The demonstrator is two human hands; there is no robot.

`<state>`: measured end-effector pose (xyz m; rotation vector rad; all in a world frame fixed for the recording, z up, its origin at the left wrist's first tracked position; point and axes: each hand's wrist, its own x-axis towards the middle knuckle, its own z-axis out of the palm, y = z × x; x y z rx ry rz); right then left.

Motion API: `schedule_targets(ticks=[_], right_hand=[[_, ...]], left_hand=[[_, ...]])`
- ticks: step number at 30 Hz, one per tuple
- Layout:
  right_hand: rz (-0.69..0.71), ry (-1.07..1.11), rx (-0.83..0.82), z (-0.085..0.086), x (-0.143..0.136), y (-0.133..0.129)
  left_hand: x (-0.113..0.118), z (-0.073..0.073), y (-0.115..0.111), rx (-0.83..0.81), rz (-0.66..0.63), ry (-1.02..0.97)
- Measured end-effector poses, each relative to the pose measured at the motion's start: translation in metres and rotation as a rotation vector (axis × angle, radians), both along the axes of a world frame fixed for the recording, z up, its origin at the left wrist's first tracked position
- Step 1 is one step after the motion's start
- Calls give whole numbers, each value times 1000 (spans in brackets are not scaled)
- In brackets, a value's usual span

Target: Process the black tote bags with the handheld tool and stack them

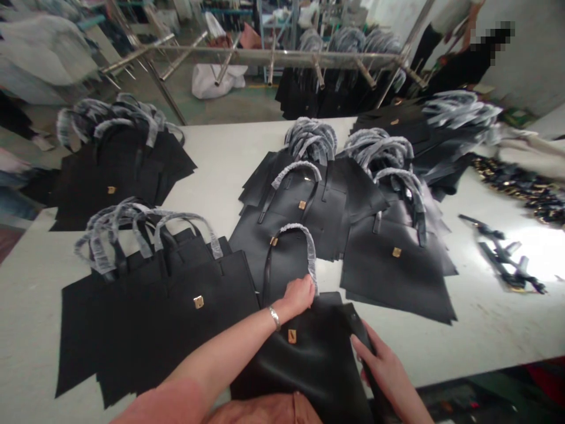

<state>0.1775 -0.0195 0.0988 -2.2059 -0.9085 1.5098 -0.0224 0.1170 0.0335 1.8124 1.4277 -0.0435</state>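
My left hand (301, 294), with a bracelet at the wrist, is closed on the plastic-wrapped handle (308, 241) of a black handbag panel (309, 365) near the table's front edge. That panel has a gold clasp plate (292, 336) on its front. In my right hand (382, 362) is a long black leather strip (353, 321), gripped between thumb and fingers beside the panel's right edge. The strip's lower end runs down past the hand and is partly hidden. Just behind my left hand lie more black panels (291, 232) with wrapped handles.
Overlapping black panels form stacks at the left front (154, 318), left back (110, 171) and right (397, 277) of the white table (212, 147). Small black strap pieces (507, 259) lie at the right. Behind stands a metal rack (273, 56); a person (445, 29) is at the back right.
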Motion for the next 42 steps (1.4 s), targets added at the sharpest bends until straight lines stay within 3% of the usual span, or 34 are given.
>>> schedule_targets(ticks=[4, 11, 18, 22, 25, 30, 33, 36, 42], right_hand=[[20, 3, -45, -6, -5, 0], [-15, 81, -2, -1, -14, 48], [77, 61, -35, 4, -7, 45], [81, -28, 34, 3, -15, 59], [46, -69, 92, 16, -11, 59], [-139, 19, 231, 56, 27, 8], [-302, -31, 196, 70, 47, -35], [-414, -87, 143, 67, 58, -73], [-588, -66, 38, 46, 55, -126]], left_hand=[[-6, 0, -14, 40, -20, 35], [-6, 0, -15, 49, -71, 38], [-5, -1, -19, 76, -47, 14], [-5, 0, -19, 82, -43, 7], [-6, 0, -20, 82, -41, 9], [-2, -3, -17, 107, 2, -9], [10, -4, -10, 146, 37, -54], [26, -5, 1, 203, 65, -118], [50, -6, 17, 333, 115, -263]])
